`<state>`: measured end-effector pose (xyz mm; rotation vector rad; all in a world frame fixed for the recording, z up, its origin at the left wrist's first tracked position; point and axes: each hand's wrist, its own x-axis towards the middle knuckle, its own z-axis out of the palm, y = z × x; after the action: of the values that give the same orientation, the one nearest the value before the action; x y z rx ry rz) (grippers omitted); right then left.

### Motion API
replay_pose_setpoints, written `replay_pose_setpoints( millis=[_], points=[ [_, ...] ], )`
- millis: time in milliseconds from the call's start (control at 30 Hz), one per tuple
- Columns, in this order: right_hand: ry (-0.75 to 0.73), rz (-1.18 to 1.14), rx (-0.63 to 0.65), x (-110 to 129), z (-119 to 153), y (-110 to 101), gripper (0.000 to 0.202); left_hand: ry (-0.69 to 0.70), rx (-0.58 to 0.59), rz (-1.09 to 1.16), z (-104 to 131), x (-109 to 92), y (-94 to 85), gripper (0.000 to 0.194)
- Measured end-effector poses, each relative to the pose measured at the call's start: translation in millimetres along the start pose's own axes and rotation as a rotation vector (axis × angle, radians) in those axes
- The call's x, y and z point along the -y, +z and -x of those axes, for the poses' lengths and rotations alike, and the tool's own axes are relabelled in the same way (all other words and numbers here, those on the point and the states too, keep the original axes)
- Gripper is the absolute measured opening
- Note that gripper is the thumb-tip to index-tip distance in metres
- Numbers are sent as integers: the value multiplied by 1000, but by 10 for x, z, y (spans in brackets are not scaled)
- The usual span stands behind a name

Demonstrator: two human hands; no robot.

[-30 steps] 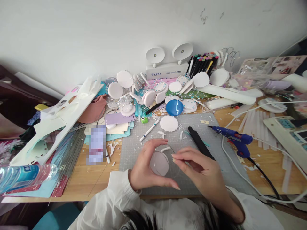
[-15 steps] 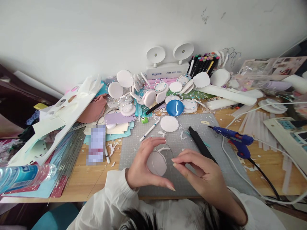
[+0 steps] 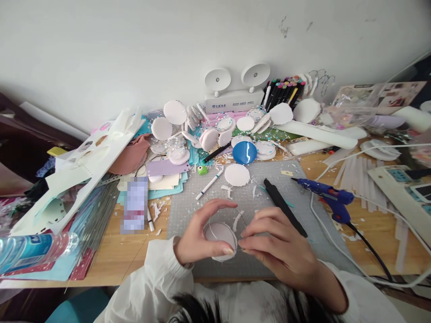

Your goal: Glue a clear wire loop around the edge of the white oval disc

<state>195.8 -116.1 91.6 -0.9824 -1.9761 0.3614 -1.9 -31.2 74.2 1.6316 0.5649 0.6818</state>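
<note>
Between my hands is a thin wire bent into a ring [image 3: 243,215]. My left hand [image 3: 202,235] curves around it in a C, with thumb and index finger at its edge. On the other side my right hand [image 3: 274,240] has its fingertips pinched on the wire. Beneath the ring a round white disc [image 3: 219,235] lies on the grey cutting mat [image 3: 202,264], partly covered by my left hand. A second white disc [image 3: 237,175] rests farther up the mat, near a white pen [image 3: 209,183].
A blue glue gun [image 3: 326,193] with its cord lies at right, beside a black bar-shaped object [image 3: 284,206]. White discs and a blue disc [image 3: 244,152] crowd the back. At left are a bottle [image 3: 37,251], grey wires [image 3: 101,220] and paper sheets. Scraps litter the mat.
My right hand has moved slightly left and down, nearer my left thumb. The wire now forms a more closed ring, and my left thumb has moved up and in.
</note>
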Motion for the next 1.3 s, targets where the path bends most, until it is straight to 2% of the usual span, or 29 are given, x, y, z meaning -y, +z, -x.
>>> replay_pose_setpoints(
  millis=[267,433,567,667,767,833,1000,1167,1233,1300],
  points=[
    [16,2,-18,-28,25,43,15,-24,-9,-71,-12,-57,-5,83],
    [90,-71,-121,-27,-5,53,18,-58,6,61,57,43,-60,102],
    [179,-133,-191,-24,-11,23,22,-59,4,56,168,96,-67,110],
    [226,-153,-231,-7,1,15,23,-119,-83,105,222,97,0,98],
    [224,-159,-245,25,14,19,27,-150,-193,291,239,99,85,78],
    [195,-159,-232,45,17,22,28,-150,-214,416,241,96,122,70],
    [97,-124,-192,64,1,28,28,-161,-109,511,244,59,133,68],
    [75,-61,-171,36,15,10,25,-182,0,522,236,85,122,62],
    [93,-29,-177,10,65,-15,23,-172,13,521,238,114,92,63],
    [150,48,-208,-34,143,-42,25,-163,-25,520,257,145,35,66]
  ],
)
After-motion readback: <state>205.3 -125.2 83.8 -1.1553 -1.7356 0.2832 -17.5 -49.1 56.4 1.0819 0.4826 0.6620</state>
